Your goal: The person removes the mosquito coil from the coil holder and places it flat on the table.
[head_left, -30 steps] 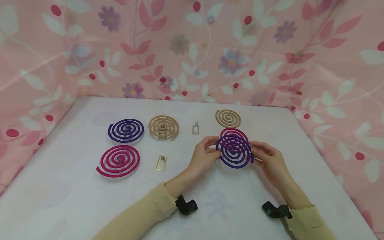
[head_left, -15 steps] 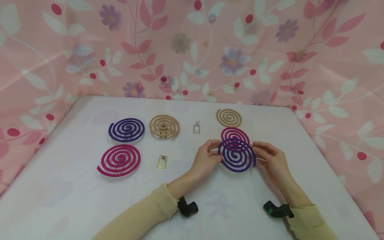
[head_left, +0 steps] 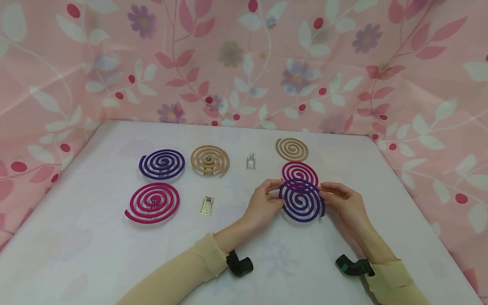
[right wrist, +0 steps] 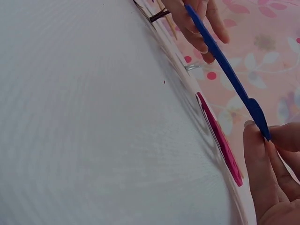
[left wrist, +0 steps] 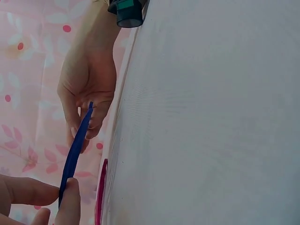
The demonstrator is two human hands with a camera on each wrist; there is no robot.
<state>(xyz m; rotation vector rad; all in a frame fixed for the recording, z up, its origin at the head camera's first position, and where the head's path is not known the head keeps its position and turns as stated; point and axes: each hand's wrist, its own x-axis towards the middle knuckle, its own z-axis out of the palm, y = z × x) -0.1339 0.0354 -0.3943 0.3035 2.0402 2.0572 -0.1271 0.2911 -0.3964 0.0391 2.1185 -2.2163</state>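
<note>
Both hands hold a dark blue mosquito coil [head_left: 300, 200] up off the table by its opposite edges. My left hand [head_left: 263, 202] pinches its left rim between thumb and fingers; my right hand [head_left: 348, 207] pinches the right rim. Seen edge-on in the left wrist view, the blue coil [left wrist: 75, 150] is a thin strip between the two hands. The right wrist view shows the right thumb and fingertips on the coil's end [right wrist: 257, 115]. Behind it lies a pink coil [head_left: 300, 173], partly covered by the blue one in the head view.
Beyond the pink coil is a beige coil [head_left: 292, 148]. Leftward, another blue coil [head_left: 164, 161], beige coil [head_left: 209, 159] and pink coil [head_left: 154, 201] sit raised on small metal stands. A silver stand [head_left: 250, 168] and a gold stand [head_left: 206, 213] are bare. Floral cloth [head_left: 244, 63] hangs behind.
The blue coil has moved slightly nearer the person and a little to the right, both hands staying on its edges. More of the pink coil behind now shows. The other coils stay put.
</note>
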